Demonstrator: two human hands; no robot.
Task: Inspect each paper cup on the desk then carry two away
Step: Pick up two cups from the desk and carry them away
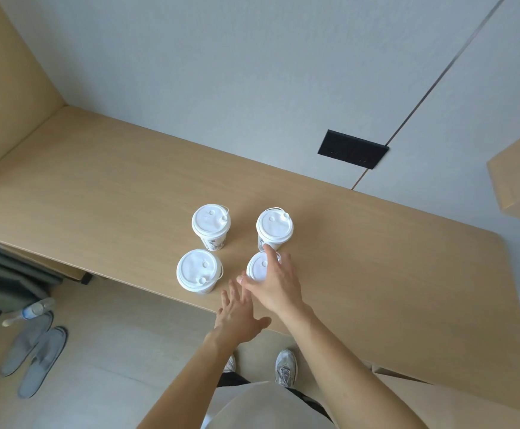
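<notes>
Right hand (272,284) curls round the near-right cup (257,268) — seemingly to lift and inspect it — left hand (239,315) spread wide beside it.

A black socket panel (353,149) sits in the grey wall (221,72) just above the bench's (97,187) far edge. On the floor (113,351) off the bench's near left edge lie two grey slippers (43,360) side by side, with a plastic bottle (35,308) on its side just beside them. A wooden shelf (515,181) juts out past the far right corner.
</notes>
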